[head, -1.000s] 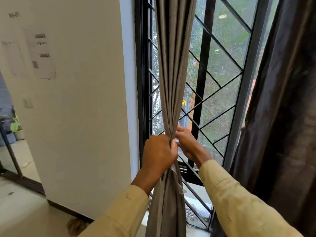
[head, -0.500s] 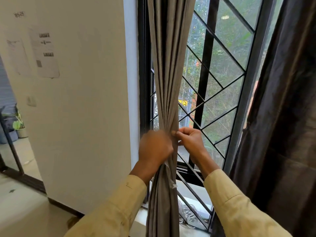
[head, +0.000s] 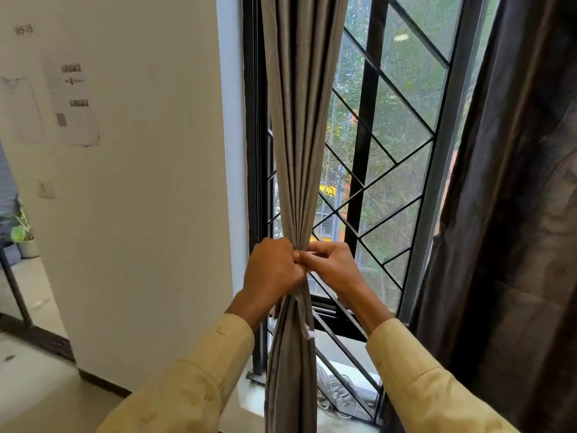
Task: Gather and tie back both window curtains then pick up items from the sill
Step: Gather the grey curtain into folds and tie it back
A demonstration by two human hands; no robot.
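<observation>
Both hands clamp the gathered grey curtain (head: pixel 299 151) at its narrowest point.

The left hand (head: pixel 271 271) is wrapped in a fist round the bunched folds from the curtain's left. The right hand (head: pixel 335 264) meets it from the right, fingers curled and pinching the same gather. The curtain hangs in front of the black window grille (head: pixel 390 170). Well to its right hangs the dark brown curtain (head: pixel 515 214), loose. Below and right of the grey curtain, a coiled cable (head: pixel 334 392) lies on the sill (head: pixel 249 398).
</observation>
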